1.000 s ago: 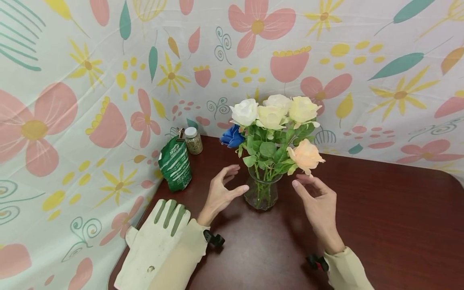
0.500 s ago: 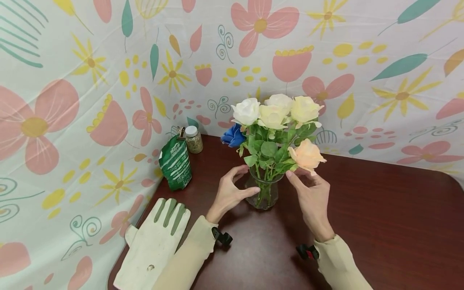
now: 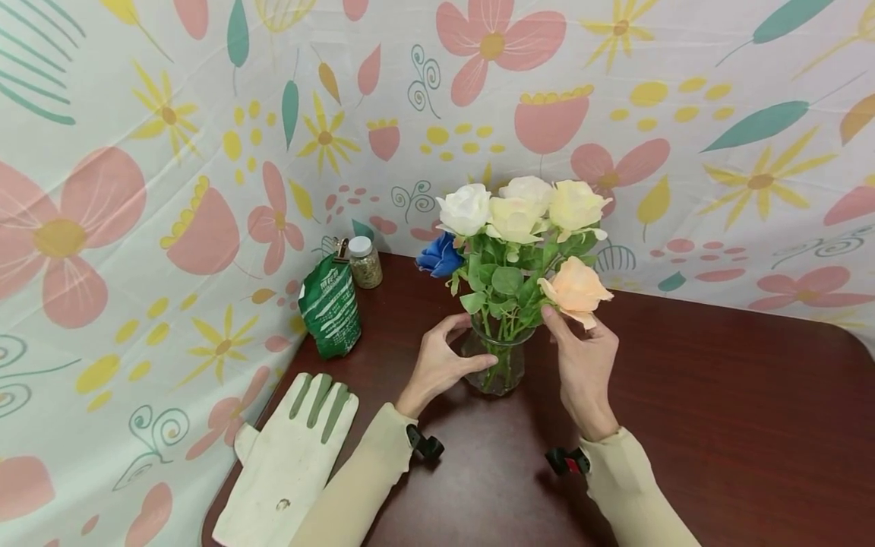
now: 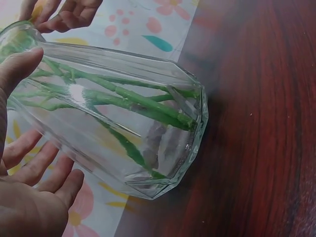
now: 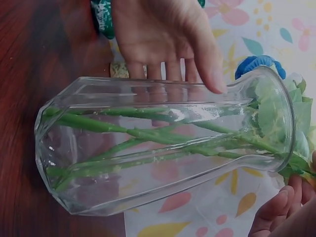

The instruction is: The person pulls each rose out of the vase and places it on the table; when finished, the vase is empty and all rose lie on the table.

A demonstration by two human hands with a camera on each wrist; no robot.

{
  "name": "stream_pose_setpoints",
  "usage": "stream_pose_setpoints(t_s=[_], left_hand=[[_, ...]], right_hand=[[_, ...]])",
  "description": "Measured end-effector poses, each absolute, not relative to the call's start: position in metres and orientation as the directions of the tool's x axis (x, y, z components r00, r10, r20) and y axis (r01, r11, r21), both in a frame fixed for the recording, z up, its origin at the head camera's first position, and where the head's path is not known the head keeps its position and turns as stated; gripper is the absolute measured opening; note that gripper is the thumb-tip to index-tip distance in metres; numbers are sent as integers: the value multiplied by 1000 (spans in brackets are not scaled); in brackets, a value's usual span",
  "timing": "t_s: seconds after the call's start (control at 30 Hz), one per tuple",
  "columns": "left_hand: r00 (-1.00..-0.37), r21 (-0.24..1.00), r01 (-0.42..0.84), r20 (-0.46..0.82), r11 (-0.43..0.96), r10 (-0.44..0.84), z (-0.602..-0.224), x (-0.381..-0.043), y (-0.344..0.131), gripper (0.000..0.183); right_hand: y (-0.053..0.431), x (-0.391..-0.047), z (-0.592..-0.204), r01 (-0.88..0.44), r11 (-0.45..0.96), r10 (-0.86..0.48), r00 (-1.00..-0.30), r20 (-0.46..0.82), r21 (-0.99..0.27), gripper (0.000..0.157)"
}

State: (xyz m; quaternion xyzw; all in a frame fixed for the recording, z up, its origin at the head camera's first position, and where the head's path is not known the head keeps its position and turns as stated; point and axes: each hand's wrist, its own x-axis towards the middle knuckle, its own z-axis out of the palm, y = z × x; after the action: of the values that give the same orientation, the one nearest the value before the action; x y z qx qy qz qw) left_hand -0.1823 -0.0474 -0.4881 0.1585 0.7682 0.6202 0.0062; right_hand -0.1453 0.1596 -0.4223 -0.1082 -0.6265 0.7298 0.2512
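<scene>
A clear glass vase [image 3: 506, 376] stands on the table with several long-stemmed flowers in it. My left hand [image 3: 437, 368] curves around the vase's left side, thumb in front and fingers behind the glass. In the right wrist view, that thumb lies along the vase below its neck. Green stems [image 5: 148, 133] cross inside the vase. With thumb and fingers, my right hand [image 3: 586, 372] holds the peach rose [image 3: 577, 289] just below its bloom, at the right of the bouquet; the bloom partly hides those fingers. White roses [image 3: 465, 209], pale yellow roses [image 3: 577, 205] and a blue rose [image 3: 440, 256] rise above the rim.
A green bag [image 3: 330, 308] closed with a clip and a small lidded jar [image 3: 365, 266] stand at the back left. A white work glove [image 3: 283, 463] lies at the table's left edge. Flower-patterned cloth [image 3: 383, 76] hangs behind and to the left of the table [image 3: 718, 410].
My left hand has moved right onto the vase. My right hand has moved left and up to the peach rose, whose bloom has turned slightly upward.
</scene>
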Motion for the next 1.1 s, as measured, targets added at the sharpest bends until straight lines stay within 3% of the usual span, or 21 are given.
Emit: stream_pose_setpoints(t_s=[0.27,0.77,1.1], left_hand=[[-957,953,211,157,217,242,-489,-184,-45,74],[-947,978,150,100,145,305,-493,-191,-45,76],[-946,985,113,67,131,318,-493,-193,-46,73]], right_hand=[[154,-152,-418,-248,-170,508,-851,131,-954,5],[150,-155,-417,-309,-211,561,-815,144,-927,16],[151,-152,-410,-352,-263,543,-823,164,-898,6]])
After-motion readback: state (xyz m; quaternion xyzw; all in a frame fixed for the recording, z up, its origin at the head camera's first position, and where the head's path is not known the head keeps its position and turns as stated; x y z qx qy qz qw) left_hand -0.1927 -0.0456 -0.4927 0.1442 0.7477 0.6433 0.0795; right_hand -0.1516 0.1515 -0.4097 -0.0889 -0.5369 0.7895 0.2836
